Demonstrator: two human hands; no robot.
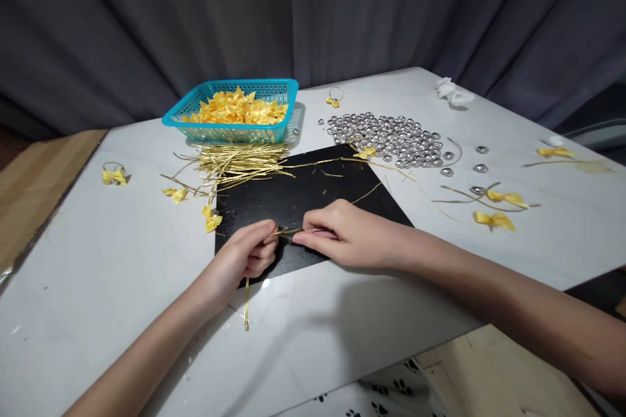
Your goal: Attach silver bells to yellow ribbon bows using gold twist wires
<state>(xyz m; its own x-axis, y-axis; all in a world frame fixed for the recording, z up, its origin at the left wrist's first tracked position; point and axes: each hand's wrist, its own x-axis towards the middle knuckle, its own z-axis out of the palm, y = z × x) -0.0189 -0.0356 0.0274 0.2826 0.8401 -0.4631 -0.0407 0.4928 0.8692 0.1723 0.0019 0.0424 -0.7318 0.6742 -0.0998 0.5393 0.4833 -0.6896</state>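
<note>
My left hand (252, 251) is closed, its thumb and forefinger pinching a gold cord (281, 232). Below that hand hangs a length of the same cord. My right hand (337, 234) is also closed, gripping a thin pinkish tool (320, 232) mostly hidden by the fingers; its narrow end meets the cord between my hands. Both hands are over a black mat (298, 192). Beyond it lies a heap of gold cords (239, 161). Near my left hand is a yellow bow (211, 218) with a silver bead.
A blue basket (169, 118) holds many yellow bows. Silver beads (391, 137) spread over the white table (147, 241) behind the mat. Finished-looking loops with bows, such as one ring (115, 174), lie about. Loose yellow bows (496, 220) and crumpled white tissue (452, 92) lie on the right.
</note>
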